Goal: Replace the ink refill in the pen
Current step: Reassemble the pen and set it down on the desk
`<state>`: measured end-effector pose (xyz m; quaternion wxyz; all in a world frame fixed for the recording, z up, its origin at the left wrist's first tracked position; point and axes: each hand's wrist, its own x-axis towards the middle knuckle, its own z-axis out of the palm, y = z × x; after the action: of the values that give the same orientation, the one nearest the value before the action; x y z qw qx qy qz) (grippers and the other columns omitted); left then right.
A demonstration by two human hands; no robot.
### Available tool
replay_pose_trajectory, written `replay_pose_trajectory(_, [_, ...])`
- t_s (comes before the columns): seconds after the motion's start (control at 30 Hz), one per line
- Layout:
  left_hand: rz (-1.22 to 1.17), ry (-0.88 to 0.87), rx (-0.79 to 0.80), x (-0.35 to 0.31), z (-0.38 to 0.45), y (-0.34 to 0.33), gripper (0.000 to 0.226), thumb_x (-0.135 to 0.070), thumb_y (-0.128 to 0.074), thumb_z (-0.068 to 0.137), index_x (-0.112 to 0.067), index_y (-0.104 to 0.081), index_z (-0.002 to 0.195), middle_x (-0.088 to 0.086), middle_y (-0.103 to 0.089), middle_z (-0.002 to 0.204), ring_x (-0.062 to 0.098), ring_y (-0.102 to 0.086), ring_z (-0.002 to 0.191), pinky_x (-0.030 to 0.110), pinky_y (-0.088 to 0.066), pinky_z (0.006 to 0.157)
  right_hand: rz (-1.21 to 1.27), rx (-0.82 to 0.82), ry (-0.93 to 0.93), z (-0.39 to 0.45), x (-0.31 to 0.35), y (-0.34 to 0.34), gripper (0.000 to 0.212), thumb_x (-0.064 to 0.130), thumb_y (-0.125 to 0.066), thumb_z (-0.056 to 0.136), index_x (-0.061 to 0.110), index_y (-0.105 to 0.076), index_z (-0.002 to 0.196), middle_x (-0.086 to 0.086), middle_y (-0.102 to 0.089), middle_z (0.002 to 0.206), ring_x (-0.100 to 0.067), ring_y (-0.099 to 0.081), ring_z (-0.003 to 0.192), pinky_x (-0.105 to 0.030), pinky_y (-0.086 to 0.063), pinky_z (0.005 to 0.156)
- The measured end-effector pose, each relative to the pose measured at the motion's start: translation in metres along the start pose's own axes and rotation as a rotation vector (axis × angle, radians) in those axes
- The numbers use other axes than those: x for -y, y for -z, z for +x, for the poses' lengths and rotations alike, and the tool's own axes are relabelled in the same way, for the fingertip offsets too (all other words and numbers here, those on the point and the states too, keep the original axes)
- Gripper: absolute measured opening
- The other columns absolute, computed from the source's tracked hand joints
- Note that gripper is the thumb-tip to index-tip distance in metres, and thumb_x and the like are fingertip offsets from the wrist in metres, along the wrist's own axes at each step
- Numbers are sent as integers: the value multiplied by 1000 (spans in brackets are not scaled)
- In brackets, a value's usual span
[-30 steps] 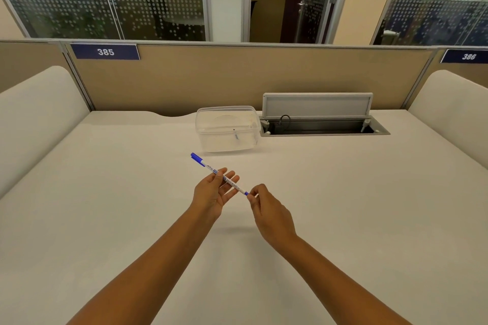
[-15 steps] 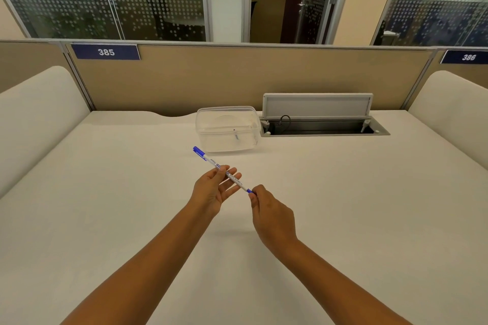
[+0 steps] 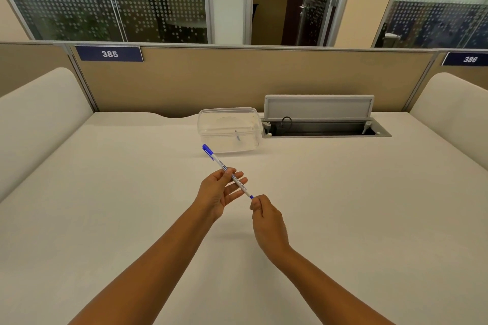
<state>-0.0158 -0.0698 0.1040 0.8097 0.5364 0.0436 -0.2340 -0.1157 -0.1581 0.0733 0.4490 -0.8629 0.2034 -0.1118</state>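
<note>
pen (image 3: 229,173) has lifted a bit toward 12 o'clock; left hand (image 3: 217,194) grips its barrel, right hand (image 3: 266,215) pinches the blue end, so unscrewing's probably underway.

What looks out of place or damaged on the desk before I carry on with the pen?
Nothing stands out. The white pen with the blue cap looks intact, held above the desk between the left hand and the right hand. The clear plastic lidded box sits squarely, closed. The grey cable hatch is propped open; no spill shows.
</note>
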Motion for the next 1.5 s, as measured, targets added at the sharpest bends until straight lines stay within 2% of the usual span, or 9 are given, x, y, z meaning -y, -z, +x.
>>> replay_pose_trajectory(0.17, [117,0,53,-1,2,7,12,-18,-53,90,-11,-62,89,7,-71,85,17,-72,71,29,-59,55,495,310,-384,-1,11,10,28,27,-29,98,18,-46,77,2,-42,61,-10,-30,53,-21,-28,47])
replay_pose_trajectory(0.53, [126,69,84,0,1,19,15,-18,-50,92,-10,-63,89,3,-75,74,17,-72,71,27,-58,53,952,530,-579,-4,14,14,30,27,-35,98,15,-52,76,3,-42,53,-7,-30,47,-16,-21,37])
replay_pose_trajectory(0.67, [199,64,112,-4,5,24,14,-20,-53,90,-11,-65,91,2,-75,78,17,-72,74,27,-57,53,700,534,-492,-1,16,11,30,28,-34,96,17,-55,78,5,-47,57,-6,-32,46,-15,-25,39])
replay_pose_trajectory(0.83, [197,26,93,-3,8,21,14,-20,-55,89,-11,-65,91,2,-76,77,20,-72,75,28,-57,54,365,361,-331,7,15,10,24,31,-41,97,24,-62,89,3,-58,77,-8,-49,62,-15,-42,47])
replay_pose_trajectory(1.0, [197,3,60,5,6,18,13,-20,-55,88,-13,-65,90,4,-74,81,20,-72,74,29,-58,55,234,223,-190,11,5,9,17,22,-53,92,14,-66,99,2,-63,87,-7,-58,71,-12,-47,57])
replay_pose_trajectory(1.13, [165,-14,16,8,3,13,12,-18,-53,90,-12,-63,90,7,-70,90,21,-70,80,31,-59,62,77,118,-90,8,-1,8,22,30,-59,88,10,-67,95,0,-62,81,-13,-55,73,-17,-44,65])
replay_pose_trajectory(1.23, [79,-18,-27,9,1,8,13,-15,-50,91,-8,-60,92,11,-68,93,24,-68,83,34,-57,67,-47,53,38,4,-1,7,24,31,-49,94,12,-62,92,-2,-60,82,-11,-50,69,-16,-40,61])
replay_pose_trajectory(1.33, [72,-25,-63,8,-1,3,14,-15,-49,92,-5,-59,92,11,-67,89,23,-67,79,33,-55,65,-285,12,150,1,0,4,23,34,-36,97,17,-51,96,3,-48,82,-9,-39,62,-13,-29,52])
replay_pose_trajectory(1.5, [34,-46,-97,6,-4,-6,14,-14,-48,92,-7,-58,86,11,-67,83,22,-67,74,29,-58,58,-405,-81,260,2,0,-1,27,30,-33,98,13,-52,107,-3,-53,92,-11,-39,75,-16,-30,65])
